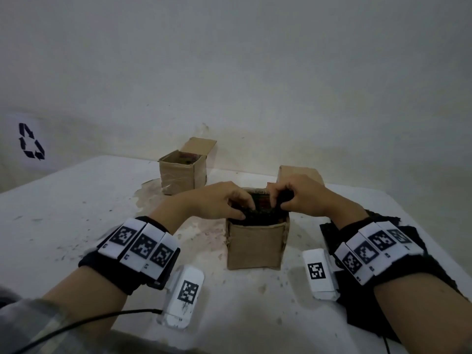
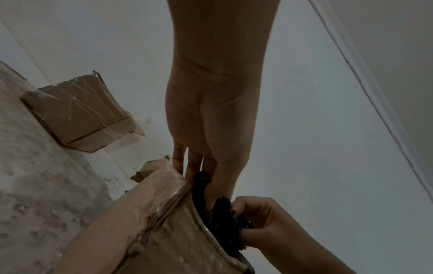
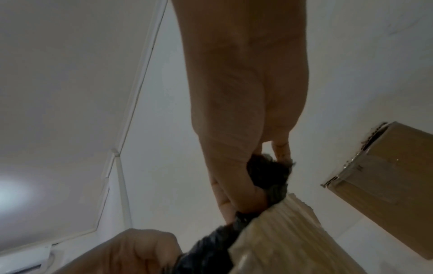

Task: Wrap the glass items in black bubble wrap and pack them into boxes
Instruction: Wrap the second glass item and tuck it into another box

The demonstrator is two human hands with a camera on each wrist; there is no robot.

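Both hands work the black bubble wrap down into the nearest box (glass unseen). The left hand pinches its edge and the right hand bunches it, likely compacting the bundle.

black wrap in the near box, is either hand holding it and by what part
Both. The right hand pinches the black bubble wrap at its bunched top edge, and the left hand holds its top at the box opening.

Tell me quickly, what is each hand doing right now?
Left hand: closed, pinching the black wrap at the top of the box.
Right hand: closed, gripping the same wrap.
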